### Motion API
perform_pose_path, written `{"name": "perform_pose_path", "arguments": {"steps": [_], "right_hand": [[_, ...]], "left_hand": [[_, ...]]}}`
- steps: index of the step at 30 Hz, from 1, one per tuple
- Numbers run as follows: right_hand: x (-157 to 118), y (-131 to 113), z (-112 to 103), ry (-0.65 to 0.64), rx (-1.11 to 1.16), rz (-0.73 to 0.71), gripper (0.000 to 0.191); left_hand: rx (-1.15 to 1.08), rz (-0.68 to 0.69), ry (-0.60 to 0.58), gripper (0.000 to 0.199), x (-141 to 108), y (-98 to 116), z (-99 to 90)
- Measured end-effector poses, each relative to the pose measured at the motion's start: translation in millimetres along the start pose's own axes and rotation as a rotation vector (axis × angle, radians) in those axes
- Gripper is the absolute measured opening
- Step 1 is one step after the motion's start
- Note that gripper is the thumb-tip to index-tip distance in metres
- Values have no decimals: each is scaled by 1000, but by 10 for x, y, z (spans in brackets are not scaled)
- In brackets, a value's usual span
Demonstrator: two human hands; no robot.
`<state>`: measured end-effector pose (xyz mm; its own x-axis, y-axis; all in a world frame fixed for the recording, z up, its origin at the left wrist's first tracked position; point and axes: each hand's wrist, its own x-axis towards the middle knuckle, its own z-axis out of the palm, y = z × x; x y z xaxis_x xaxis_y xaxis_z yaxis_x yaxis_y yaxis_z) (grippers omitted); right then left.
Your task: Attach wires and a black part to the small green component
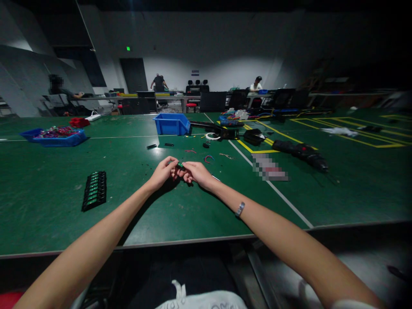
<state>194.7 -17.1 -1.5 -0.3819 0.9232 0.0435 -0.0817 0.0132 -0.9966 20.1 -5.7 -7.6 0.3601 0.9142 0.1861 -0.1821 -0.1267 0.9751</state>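
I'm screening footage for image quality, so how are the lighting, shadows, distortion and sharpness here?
Head view: room dim, right edge nearly black; pale glare on the green table below the blue bin; dark shadow beside the left forearm; forearms look stretched toward the lower corners; green part between the fingertips too small for detail; one table patch pixelated.

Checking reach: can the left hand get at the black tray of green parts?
Likely yes: nothing sizeable lies between the left hand and the tray, though it holds a small green piece.
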Motion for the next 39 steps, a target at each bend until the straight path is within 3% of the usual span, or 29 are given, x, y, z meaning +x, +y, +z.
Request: {"name": "perform_pose_path", "arguments": {"steps": [9, 16, 24, 29, 33, 39], "right_hand": [[-26, -51, 22, 17, 175, 84, 22], [-22, -42, 12, 12, 245, 83, 22], [-88, -106, 62, -25, 203, 88, 20], [-62, -93, 62, 21, 128, 80, 19], [0, -53, -37, 138, -139, -41, 22], [-70, -175, -140, 241, -614, -440, 19]], "left_hand": [[78, 32, 32, 34, 1, 44, -5], [329, 146, -7, 46, -31, 53, 28], [568, 254, 51, 45, -49, -7, 6], [712, 326, -11, 38, -39, 75, -61], [735, 371, -43, 43, -39, 143, -68], [694, 294, -110, 49, -40, 114, -65]]}}
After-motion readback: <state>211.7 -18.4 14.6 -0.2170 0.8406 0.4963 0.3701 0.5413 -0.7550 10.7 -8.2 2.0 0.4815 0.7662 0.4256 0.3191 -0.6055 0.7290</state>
